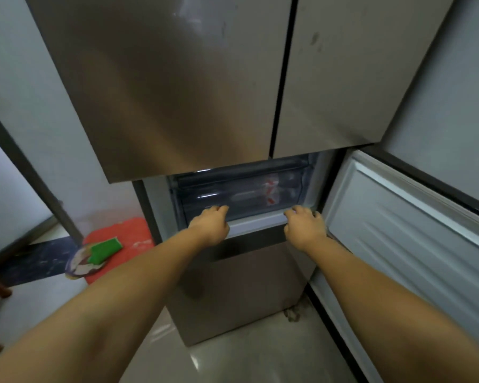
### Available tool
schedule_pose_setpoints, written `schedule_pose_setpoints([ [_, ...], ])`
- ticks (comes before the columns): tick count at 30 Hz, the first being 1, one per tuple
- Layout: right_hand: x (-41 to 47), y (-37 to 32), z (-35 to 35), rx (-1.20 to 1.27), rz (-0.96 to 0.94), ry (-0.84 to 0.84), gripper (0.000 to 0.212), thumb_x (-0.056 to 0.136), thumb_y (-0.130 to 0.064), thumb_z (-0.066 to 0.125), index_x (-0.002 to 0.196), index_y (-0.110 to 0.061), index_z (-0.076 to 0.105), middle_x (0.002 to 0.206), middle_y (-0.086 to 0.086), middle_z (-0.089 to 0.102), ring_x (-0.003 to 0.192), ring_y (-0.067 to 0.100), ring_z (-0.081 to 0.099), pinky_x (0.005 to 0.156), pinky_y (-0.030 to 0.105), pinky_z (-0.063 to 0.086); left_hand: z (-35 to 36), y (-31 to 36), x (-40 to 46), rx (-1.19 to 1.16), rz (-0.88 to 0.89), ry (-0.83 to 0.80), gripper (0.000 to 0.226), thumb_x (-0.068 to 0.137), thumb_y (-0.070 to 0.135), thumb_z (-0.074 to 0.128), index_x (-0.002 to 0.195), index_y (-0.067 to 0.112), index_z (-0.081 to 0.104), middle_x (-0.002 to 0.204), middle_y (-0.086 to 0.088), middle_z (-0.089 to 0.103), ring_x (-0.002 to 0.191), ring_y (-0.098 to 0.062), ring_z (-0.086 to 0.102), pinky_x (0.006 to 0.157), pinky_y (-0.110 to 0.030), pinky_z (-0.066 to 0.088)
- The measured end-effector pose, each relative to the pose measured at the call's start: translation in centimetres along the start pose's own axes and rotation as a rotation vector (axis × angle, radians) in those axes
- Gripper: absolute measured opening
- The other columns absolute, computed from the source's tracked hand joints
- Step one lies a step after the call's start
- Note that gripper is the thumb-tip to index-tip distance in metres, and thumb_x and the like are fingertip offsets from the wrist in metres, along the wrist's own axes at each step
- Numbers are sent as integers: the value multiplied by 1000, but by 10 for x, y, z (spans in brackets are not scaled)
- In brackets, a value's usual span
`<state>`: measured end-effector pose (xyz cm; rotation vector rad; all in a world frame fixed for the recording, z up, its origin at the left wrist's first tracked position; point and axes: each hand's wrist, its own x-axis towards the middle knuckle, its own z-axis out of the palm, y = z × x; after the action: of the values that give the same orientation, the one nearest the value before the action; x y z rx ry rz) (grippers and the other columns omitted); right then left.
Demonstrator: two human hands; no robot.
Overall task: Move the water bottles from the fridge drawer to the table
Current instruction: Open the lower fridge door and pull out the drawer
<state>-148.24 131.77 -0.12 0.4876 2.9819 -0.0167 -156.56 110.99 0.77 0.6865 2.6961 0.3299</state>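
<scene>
A clear plastic fridge drawer point(202, 201) sits in the open lower compartment of a steel fridge. Inside it lie clear water bottles point(270, 193) with red-and-white labels, seen dimly through the drawer's front. My left hand point(209, 223) grips the drawer's front rim on the left, fingers curled over the edge. My right hand point(304, 225) grips the same rim on the right. Both arms reach straight forward.
The lower right fridge door point(415, 236) stands open, its white inner liner facing me. The upper doors point(177, 87) are closed above the drawer. A red mat point(127, 239) with a green sponge point(105, 248) lies on the floor left of the fridge.
</scene>
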Motion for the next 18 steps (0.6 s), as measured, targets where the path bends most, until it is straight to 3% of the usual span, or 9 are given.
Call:
schedule_pose_setpoints([
  [3, 38, -11, 4, 32, -18, -51, 46, 99, -21, 39, 144, -15, 36, 148, 11, 34, 136, 29, 34, 113, 48, 26, -3, -11, 28, -298, -128, -23, 56, 101, 23, 40, 152, 11, 22, 157, -13, 27, 138, -32, 36, 110, -41, 35],
  [7, 74, -9, 11, 134, 10, -131, 45, 100, -22, 37, 143, -12, 37, 145, 15, 37, 129, 34, 40, 103, 45, 40, -4, -5, 52, -1071, -459, 8, 43, 103, 27, 39, 142, 10, 39, 140, -12, 46, 120, -26, 49, 95, -39, 44],
  [10, 107, -5, 14, 271, 37, -152, 44, 99, -23, 39, 141, -10, 41, 141, 18, 43, 123, 36, 47, 100, 42, 43, -6, -3, 73, -1425, -550, 60, 41, 102, 26, 43, 140, 9, 41, 133, -15, 51, 123, -29, 51, 95, -41, 44],
  [12, 136, -6, 13, 515, 94, -152, 35, 99, -22, 40, 127, -6, 54, 131, 20, 54, 107, 33, 55, 91, 37, 46, -7, -4, 91, -1693, -588, 123, 39, 103, 22, 41, 139, 8, 42, 120, -15, 56, 123, -31, 51, 97, -42, 42],
  [14, 165, -8, 10, 916, 190, -208, 28, 98, -15, 42, 119, -7, 59, 129, 21, 57, 97, 29, 56, 86, 38, 48, -10, -3, 106, -1936, -615, 216, 37, 104, 16, 36, 139, 6, 42, 125, -15, 57, 127, -32, 49, 103, -44, 39],
  [16, 182, -12, 0, 1433, 334, -290, 35, 99, -11, 40, 132, -4, 51, 135, 19, 55, 113, 32, 59, 92, 40, 49, -9, -5, 118, -2118, -623, 319, 32, 104, 12, 32, 130, 2, 48, 125, -16, 56, 133, -33, 45, 106, -44, 37],
  [18, 196, -11, -7, 1729, 468, -336, 39, 103, -12, 31, 137, 2, 44, 136, 22, 54, 125, 33, 54, 96, 41, 46, -10, -7, 125, -2245, -630, 425, 32, 104, 11, 28, 121, -1, 53, 112, -18, 59, 131, -33, 47, 106, -42, 37],
])
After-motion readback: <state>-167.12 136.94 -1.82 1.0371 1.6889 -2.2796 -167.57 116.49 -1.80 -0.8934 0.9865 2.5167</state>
